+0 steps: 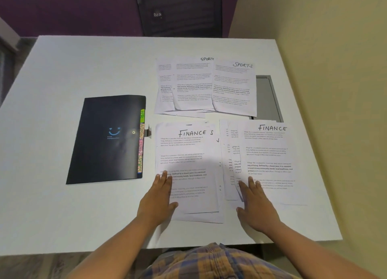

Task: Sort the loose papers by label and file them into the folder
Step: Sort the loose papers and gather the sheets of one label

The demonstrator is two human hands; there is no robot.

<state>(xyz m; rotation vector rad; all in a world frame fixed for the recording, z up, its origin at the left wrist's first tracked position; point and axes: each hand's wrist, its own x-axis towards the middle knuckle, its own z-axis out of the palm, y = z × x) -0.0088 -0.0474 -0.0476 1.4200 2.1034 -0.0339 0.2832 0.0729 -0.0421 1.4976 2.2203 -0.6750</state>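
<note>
A shut dark blue folder [106,140] with coloured labelled tabs [141,144] along its right edge lies on the left of the white table [83,69]. Right of it lie printed papers in piles. Two far sheets read SPORTS [234,88]. A near pile is topped by a FINANCE sheet [188,153], and my left hand [159,197] rests flat on its lower left part. A second fanned pile topped by FINANCE [270,153] lies at the right, with my right hand [255,205] flat on its lower left corner.
A grey recessed panel [268,96] shows in the table at the far right, partly under the papers. A dark chair [180,10] stands beyond the far edge. A cream wall [335,69] runs close along the table's right side.
</note>
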